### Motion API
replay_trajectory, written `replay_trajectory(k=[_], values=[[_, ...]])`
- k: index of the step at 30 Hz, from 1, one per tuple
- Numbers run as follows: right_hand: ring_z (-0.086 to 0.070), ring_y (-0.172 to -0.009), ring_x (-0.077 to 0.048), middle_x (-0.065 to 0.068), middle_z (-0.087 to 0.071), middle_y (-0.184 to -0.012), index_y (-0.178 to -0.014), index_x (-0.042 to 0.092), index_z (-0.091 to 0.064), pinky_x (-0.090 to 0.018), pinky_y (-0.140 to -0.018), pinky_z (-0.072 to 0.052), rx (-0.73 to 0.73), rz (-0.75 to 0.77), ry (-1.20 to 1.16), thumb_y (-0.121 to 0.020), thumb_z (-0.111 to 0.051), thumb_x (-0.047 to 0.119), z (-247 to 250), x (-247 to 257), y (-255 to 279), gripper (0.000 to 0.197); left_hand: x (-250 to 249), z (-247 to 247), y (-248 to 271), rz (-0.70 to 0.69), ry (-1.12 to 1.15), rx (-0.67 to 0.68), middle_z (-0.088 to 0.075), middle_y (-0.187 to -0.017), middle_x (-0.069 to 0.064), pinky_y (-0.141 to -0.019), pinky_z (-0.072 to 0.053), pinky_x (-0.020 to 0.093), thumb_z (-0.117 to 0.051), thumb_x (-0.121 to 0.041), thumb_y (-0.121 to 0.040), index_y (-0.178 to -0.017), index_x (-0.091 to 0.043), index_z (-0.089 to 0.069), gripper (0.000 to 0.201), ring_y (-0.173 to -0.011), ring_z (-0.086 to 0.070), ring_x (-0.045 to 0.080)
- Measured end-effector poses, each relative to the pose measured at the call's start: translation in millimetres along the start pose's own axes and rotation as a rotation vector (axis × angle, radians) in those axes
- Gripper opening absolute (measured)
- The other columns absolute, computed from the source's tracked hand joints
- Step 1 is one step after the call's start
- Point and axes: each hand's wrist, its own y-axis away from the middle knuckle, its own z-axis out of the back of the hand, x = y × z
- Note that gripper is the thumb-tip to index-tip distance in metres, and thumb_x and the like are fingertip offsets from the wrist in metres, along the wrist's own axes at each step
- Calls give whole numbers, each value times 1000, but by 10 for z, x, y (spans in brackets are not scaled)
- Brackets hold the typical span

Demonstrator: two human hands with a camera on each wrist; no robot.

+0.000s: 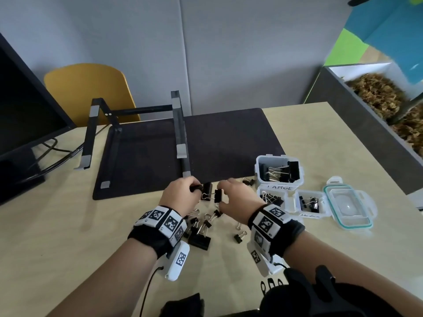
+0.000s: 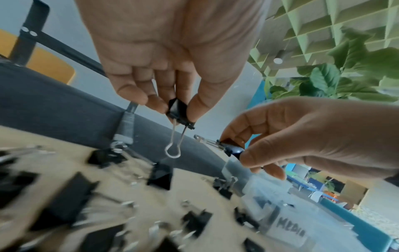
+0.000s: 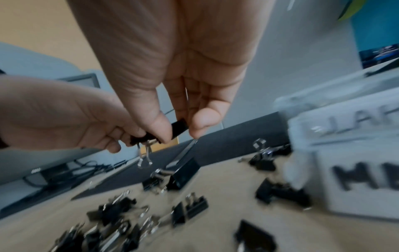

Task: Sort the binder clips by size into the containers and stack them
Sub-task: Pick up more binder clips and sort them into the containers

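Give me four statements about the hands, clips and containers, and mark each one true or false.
1. Each hand pinches a binder clip: left hand, right hand. True.
2. The container marked LARGE has no clips in it. False: black clips lie inside.
3. The loose lid is snapped onto a container. False: it lies on the table beside them.
4. Unsorted clips lie on the table between the wrists. True.

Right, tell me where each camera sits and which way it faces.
Head: on the head, looking down at both hands, left hand, right hand, forearms, LARGE container.
Left wrist: along the palm at a pinched binder clip.
Right wrist: along the palm at its own clip.
Both wrist views share the opposite hand and the loose clips.
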Motion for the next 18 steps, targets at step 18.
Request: replay_trajectory(k=[18], values=[[-58,-86,-16,0,-62,-102,-116,19,-60,-22,-73,-40,-188,-349,-59,-82,-61,15,706,-1743,972,34,-1295,-811,132,-202,42,117,-63,-93,-7,-68,-42,22,-51,-18,-92,-114,-23,-61,25,-79,-59,14]])
